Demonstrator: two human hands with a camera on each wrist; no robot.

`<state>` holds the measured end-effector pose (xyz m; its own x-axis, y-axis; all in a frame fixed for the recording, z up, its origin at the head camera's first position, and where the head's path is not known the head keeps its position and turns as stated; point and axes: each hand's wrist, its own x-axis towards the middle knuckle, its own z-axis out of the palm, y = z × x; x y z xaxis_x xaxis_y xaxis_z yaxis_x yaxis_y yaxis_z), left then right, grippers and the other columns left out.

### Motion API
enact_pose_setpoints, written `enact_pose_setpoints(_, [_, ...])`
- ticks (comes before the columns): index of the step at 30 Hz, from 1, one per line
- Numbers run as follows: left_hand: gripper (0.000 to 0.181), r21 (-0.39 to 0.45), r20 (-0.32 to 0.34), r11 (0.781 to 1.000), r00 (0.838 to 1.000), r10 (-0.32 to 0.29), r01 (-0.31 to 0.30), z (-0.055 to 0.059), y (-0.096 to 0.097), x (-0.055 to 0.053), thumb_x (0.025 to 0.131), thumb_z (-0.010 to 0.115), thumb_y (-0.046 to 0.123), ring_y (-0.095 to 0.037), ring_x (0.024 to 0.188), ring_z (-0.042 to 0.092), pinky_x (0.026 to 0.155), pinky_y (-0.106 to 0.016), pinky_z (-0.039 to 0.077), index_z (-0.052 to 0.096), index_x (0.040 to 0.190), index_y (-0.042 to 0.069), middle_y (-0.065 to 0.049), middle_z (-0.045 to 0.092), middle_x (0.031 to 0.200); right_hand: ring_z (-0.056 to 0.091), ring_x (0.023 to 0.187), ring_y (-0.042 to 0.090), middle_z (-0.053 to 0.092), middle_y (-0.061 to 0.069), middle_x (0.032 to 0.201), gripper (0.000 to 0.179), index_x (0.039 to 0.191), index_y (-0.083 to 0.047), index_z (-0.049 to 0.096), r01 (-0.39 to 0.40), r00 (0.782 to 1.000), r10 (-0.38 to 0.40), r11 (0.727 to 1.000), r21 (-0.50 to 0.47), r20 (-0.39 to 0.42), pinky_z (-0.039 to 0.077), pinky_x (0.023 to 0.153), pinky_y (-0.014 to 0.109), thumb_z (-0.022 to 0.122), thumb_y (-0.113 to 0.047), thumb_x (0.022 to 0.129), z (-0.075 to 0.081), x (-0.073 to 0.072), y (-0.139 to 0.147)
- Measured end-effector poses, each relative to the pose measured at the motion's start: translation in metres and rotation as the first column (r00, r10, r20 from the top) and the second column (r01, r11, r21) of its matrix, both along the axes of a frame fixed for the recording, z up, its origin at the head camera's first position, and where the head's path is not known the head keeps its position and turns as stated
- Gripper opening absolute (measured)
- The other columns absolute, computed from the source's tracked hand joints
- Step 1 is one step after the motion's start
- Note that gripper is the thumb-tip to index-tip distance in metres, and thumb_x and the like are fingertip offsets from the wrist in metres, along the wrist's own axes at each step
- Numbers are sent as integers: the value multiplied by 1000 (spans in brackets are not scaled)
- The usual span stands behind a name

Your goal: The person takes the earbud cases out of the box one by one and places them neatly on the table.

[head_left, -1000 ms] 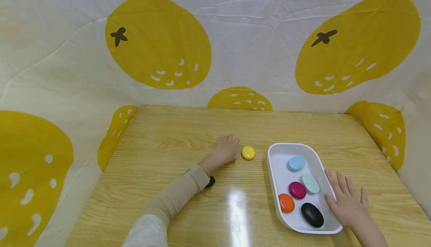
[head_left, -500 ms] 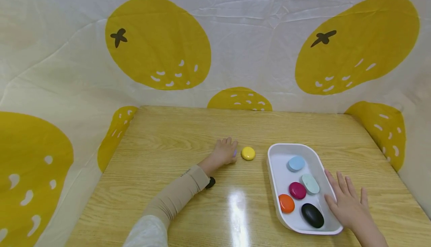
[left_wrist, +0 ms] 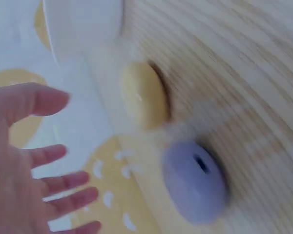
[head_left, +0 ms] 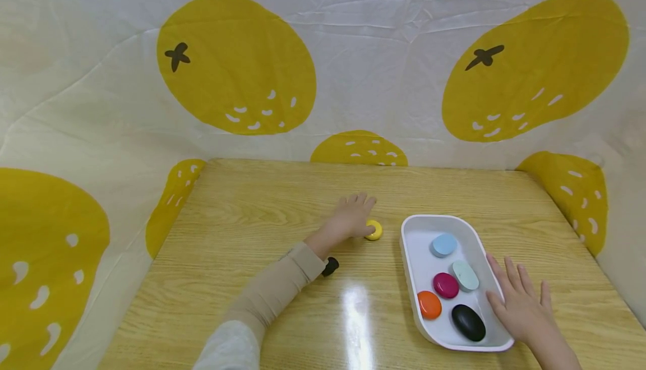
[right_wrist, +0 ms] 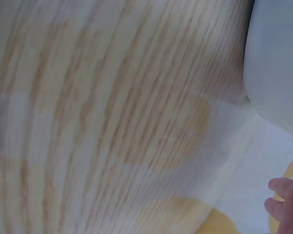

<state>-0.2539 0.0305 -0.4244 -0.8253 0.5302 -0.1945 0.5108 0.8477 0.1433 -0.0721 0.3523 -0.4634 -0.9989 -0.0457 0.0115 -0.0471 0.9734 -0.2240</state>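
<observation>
From my head, I see my left hand [head_left: 350, 217] above the worktop [head_left: 227, 190], fingers fanned apart, gripping nothing, the thumb overlapping the yellow piece [head_left: 377, 233]. My right hand [head_left: 522, 305] lies at the right side of the white tray [head_left: 421, 246], fingers long and spread, the thumb and forefinger along its rim. In the tray are light blue, pale green, magenta, orange and black pieces.

From my left wrist, my thumb and fingers stand well parted, and the yellow piece sits on the worktop clear of them. The purple piece [left_wrist: 193, 180], with a dark slot, lies near it.

From my right wrist, a few fingertips show beside the tray's pale outer wall; whether they press it I cannot tell.
</observation>
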Motion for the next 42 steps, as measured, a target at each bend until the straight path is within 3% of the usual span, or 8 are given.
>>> enact_pose_setpoints(6, [66,64,-140,990,983,-119,129,7,36,14,84,53,48,-21,122,35,98,-43,32,28,140,23,-1,36,133,-8,134,44,4,24,149,68,147,-27,-3,-3,1000,3,1000,-1,2,-20,94,63,41,-28,95,0,-1,0])
enact_pose_setpoints(13, [68,-31,-282,968,927,-247,248,-3,80,31,83,44,57,-14,115,38,94,-36,34,28,141,28,4,37,130,-7,134,45,4,24,149,68,147,-27,-3,-6,1000,5,1000,2,4,-21,94,62,40,-28,95,0,-3,0])
enact_pose_setpoints(18, [66,-99,-301,939,890,-344,329,-11,102,46,83,42,59,-11,116,35,97,-33,31,26,141,32,7,34,133,-4,134,46,6,24,148,68,147,-27,-2,-6,1000,6,1000,-1,-4,-19,95,63,41,-27,94,-1,-3,-1])
enact_pose_setpoints(23, [66,-184,-264,905,867,-422,385,-22,117,67,82,40,65,-7,113,34,93,-30,30,25,140,38,11,31,133,-1,134,46,7,24,148,68,147,-27,-1,-8,1000,8,1000,-2,-15,-16,95,65,41,-27,94,-1,-3,-2])
enact_pose_setpoints(28, [64,-216,-197,885,869,-454,413,-31,125,84,80,41,67,-4,112,32,93,-28,29,25,137,42,16,31,130,-1,134,46,7,24,148,68,147,-28,-1,-5,1000,5,1000,-1,-20,-15,95,66,42,-27,94,-1,-3,-1])
enact_pose_setpoints(35, [60,-332,-120,853,879,-461,402,-42,141,99,79,42,70,-2,107,34,87,-25,30,25,132,46,20,32,122,-3,133,47,5,26,148,68,147,-27,-2,0,1000,0,1000,-4,4,-16,94,66,40,-28,95,0,-2,0])
enact_pose_setpoints(42, [57,-356,-128,860,892,-434,367,-45,148,108,81,46,66,-1,105,35,85,-24,31,25,129,45,19,33,119,-3,133,48,4,27,147,68,147,-27,-3,5,1000,-5,1000,-12,19,-15,94,67,41,-28,95,2,-1,0])
